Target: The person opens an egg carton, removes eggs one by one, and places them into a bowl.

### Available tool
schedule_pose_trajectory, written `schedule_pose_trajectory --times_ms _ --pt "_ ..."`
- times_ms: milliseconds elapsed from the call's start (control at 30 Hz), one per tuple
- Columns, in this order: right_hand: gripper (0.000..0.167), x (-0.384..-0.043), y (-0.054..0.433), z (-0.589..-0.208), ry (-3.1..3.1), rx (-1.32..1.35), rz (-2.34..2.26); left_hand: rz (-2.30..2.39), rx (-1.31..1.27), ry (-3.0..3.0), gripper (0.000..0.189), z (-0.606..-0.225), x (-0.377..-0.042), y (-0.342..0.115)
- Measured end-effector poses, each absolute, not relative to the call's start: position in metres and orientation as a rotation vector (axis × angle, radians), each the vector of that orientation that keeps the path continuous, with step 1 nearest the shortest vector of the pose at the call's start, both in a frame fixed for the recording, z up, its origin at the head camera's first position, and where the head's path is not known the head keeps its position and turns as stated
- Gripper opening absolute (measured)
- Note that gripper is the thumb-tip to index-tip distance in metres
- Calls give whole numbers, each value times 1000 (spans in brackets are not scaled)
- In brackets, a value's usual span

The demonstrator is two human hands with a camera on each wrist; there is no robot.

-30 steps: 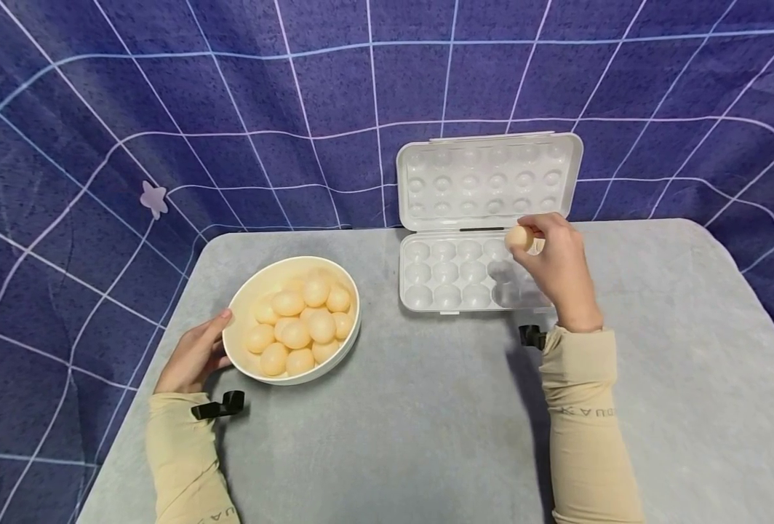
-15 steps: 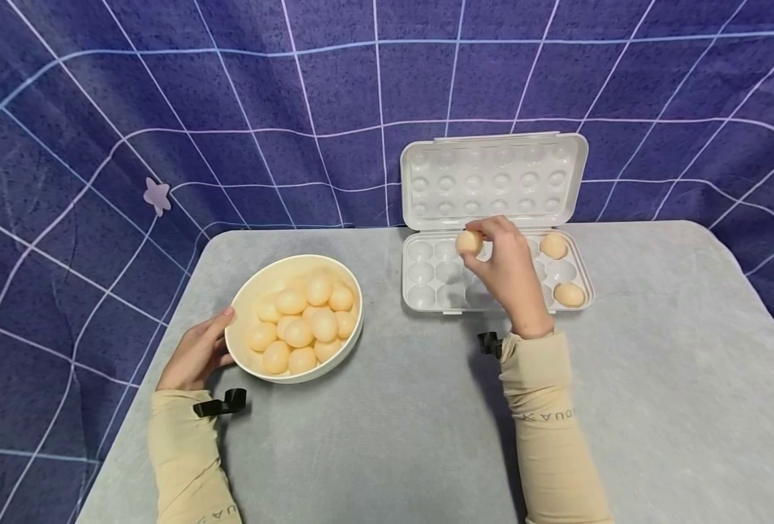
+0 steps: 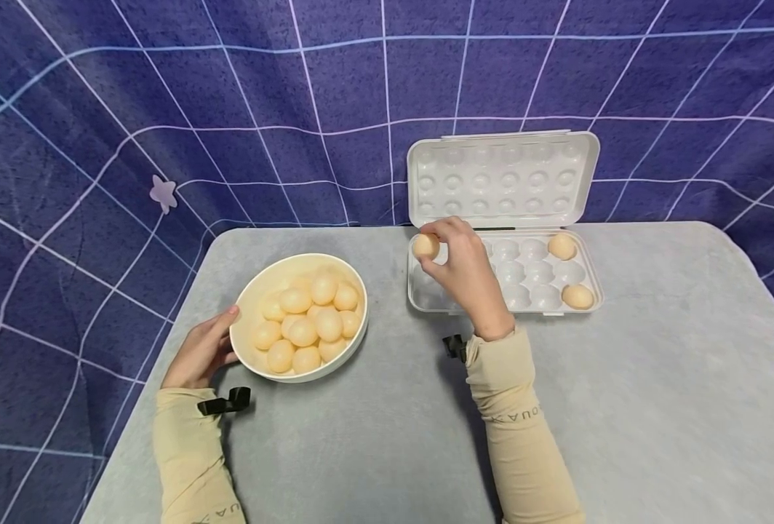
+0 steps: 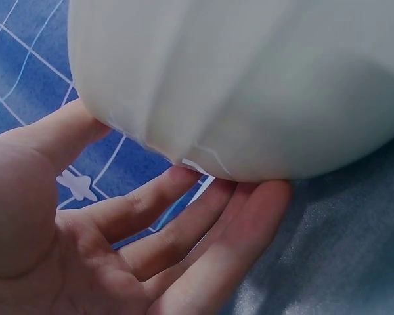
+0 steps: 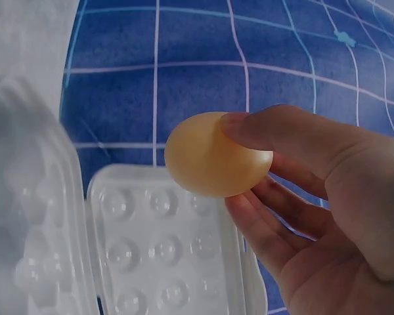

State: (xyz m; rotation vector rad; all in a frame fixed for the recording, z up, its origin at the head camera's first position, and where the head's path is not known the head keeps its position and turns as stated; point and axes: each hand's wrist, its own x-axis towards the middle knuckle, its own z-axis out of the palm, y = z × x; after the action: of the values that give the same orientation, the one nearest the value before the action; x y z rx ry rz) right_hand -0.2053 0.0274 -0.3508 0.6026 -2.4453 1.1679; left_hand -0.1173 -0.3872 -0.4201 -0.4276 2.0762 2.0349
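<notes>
Between thumb and fingertips, my right hand (image 3: pixel 465 273) pinches a pale yellow egg (image 3: pixel 425 247) over the back left corner of a white egg box (image 3: pixel 547 297). In the right wrist view the egg (image 5: pixel 213 157) shows whole, apart from the box below it. Two eggs sit in the box's rightmost cups, a back egg (image 3: pixel 561 247) and a front egg (image 3: pixel 577 296). My left hand (image 3: pixel 200 351) holds the left side of a cream bowl (image 3: pixel 246 302) piled with several eggs. In the left wrist view, thumb and fingers touch the bowl's outer wall (image 4: pixel 203 85).
The box's dimpled lid (image 3: pixel 501 178) stands raised at the back, near the blue gridded cloth (image 3: pixel 334 87). Bare grey tabletop (image 3: pixel 387 422) lies in front of bowl and box. A small star (image 3: pixel 163 193) is on the cloth at left.
My right hand has moved left along the box's back row with the egg, uncovering the two eggs at the right end. My left hand has stayed at the bowl.
</notes>
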Motion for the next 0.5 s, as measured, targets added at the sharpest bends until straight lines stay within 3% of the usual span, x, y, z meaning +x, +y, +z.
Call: schedule_pose_trajectory --times_ms 500 --pt "31 -202 -7 -359 -2472 837 1103 2024 -441 2077 75 -422 -118 -388"
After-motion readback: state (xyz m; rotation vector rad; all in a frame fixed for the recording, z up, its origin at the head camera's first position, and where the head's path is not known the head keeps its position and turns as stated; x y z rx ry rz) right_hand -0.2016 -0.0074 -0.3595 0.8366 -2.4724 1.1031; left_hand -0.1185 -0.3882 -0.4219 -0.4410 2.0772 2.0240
